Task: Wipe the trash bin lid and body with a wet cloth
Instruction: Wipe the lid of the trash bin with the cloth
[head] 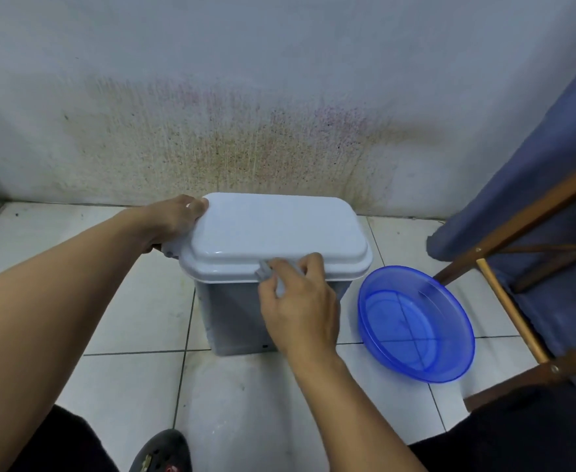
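A rectangular grey trash bin [232, 318] stands on the tiled floor against the wall, with its pale grey lid [273, 226] down. My left hand [174, 218] grips the lid's far left corner, fingers curled over the edge. My right hand [297, 301] is at the front rim of the lid, closed on a small pale grey cloth [269, 272] pressed against the rim. Most of the cloth is hidden inside the fist.
A blue translucent basin [416, 321] sits on the floor just right of the bin. A wooden-framed chair with blue fabric [535, 233] fills the right side. The wall [245, 131] behind is stained. A dark shoe [164, 451] shows at the bottom.
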`<action>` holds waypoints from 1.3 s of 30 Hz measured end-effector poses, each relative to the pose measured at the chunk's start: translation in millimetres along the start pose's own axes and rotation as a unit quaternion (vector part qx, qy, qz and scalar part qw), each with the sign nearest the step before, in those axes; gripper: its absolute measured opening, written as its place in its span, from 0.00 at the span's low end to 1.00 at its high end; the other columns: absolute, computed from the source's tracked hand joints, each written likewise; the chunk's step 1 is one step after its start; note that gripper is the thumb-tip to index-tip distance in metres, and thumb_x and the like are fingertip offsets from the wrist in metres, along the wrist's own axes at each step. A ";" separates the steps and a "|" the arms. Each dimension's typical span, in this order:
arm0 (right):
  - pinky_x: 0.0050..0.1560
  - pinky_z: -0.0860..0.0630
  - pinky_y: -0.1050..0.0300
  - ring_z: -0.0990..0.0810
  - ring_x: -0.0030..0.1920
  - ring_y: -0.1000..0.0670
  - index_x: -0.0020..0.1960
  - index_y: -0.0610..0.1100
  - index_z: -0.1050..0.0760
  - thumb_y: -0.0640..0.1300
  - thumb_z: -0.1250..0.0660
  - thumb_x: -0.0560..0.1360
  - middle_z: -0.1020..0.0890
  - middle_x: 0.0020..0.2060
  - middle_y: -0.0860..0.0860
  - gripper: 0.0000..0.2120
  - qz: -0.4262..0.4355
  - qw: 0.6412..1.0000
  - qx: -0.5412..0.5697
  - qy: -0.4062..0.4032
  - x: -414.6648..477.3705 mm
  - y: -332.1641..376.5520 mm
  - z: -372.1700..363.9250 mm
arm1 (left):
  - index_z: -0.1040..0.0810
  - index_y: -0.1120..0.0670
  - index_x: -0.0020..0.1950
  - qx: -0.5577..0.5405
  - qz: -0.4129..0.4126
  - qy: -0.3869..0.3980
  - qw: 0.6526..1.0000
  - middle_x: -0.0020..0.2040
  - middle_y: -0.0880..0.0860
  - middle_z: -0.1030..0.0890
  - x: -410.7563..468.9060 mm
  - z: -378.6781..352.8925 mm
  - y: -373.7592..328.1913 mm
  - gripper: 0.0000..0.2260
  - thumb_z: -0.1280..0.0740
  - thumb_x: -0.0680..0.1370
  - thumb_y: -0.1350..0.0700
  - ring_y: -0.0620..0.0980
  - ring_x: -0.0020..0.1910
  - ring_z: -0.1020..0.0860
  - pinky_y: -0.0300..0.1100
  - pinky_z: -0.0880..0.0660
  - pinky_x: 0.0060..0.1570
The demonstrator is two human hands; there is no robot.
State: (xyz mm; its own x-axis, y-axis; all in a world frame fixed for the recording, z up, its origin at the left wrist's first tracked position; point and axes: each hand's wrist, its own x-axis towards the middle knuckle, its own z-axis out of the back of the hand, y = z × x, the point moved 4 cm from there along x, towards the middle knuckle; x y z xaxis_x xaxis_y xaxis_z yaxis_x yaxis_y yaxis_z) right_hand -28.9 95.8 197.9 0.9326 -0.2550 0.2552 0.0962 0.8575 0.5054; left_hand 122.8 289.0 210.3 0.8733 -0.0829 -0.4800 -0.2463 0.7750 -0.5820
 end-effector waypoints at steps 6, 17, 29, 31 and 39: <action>0.41 0.33 0.54 0.31 0.40 0.45 0.58 0.55 0.19 0.52 0.38 0.78 0.30 0.50 0.50 0.12 -0.178 0.981 -0.035 -0.068 27.5 -87.0 50.1 | 0.27 0.52 0.61 -0.005 -0.001 0.000 1.000 0.31 0.57 0.24 11.9 2.7 8.0 0.20 0.53 0.87 0.41 0.50 0.21 0.34 0.34 0.42 0.26; 0.29 0.43 0.62 0.29 0.36 0.46 0.58 0.47 0.28 0.48 0.39 0.81 0.28 0.50 0.46 0.08 -0.207 0.968 0.018 -0.139 3.0 -78.4 30.6 | 0.28 0.49 0.65 -0.006 0.015 0.010 1.000 0.33 0.60 0.23 8.0 -0.5 10.3 0.22 0.55 0.87 0.39 0.52 0.27 0.32 0.38 0.40 0.29; 0.26 0.38 0.59 0.27 0.28 0.44 0.54 0.49 0.19 0.44 0.28 0.74 0.26 0.46 0.46 0.09 0.053 0.998 0.010 -0.014 -3.2 61.7 -31.8 | 0.27 0.58 0.53 -0.020 0.066 -0.004 0.998 0.28 0.56 0.20 -7.4 -2.2 -1.5 0.27 0.56 0.87 0.38 0.48 0.18 0.28 0.31 0.36 0.20; 0.25 0.40 0.59 0.27 0.26 0.43 0.51 0.49 0.19 0.43 0.27 0.71 0.26 0.44 0.46 0.09 0.077 0.997 -0.001 -0.006 -2.5 72.9 -37.8 | 0.27 0.57 0.60 -0.011 0.060 -0.008 0.998 0.37 0.57 0.21 -6.1 -1.6 -2.7 0.27 0.56 0.87 0.39 0.50 0.26 0.26 0.36 0.35 0.25; 0.28 0.48 0.55 0.37 0.33 0.46 0.58 0.47 0.24 0.40 0.38 0.79 0.30 0.52 0.46 0.10 0.145 0.984 -0.071 0.073 9.7 117.9 -58.4 | 0.30 0.56 0.68 -0.033 0.040 -0.006 0.999 0.40 0.55 0.26 -9.8 -2.3 -6.3 0.23 0.53 0.88 0.42 0.50 0.27 0.26 0.35 0.33 0.23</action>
State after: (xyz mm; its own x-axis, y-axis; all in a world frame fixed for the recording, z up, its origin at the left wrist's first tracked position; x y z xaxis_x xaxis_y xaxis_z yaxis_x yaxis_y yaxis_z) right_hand 11.8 220.5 211.8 0.9668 0.0675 0.2463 -0.1437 0.9410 0.3065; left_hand 114.8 283.5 217.2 0.8549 -0.0151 -0.5185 -0.3413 0.7365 -0.5841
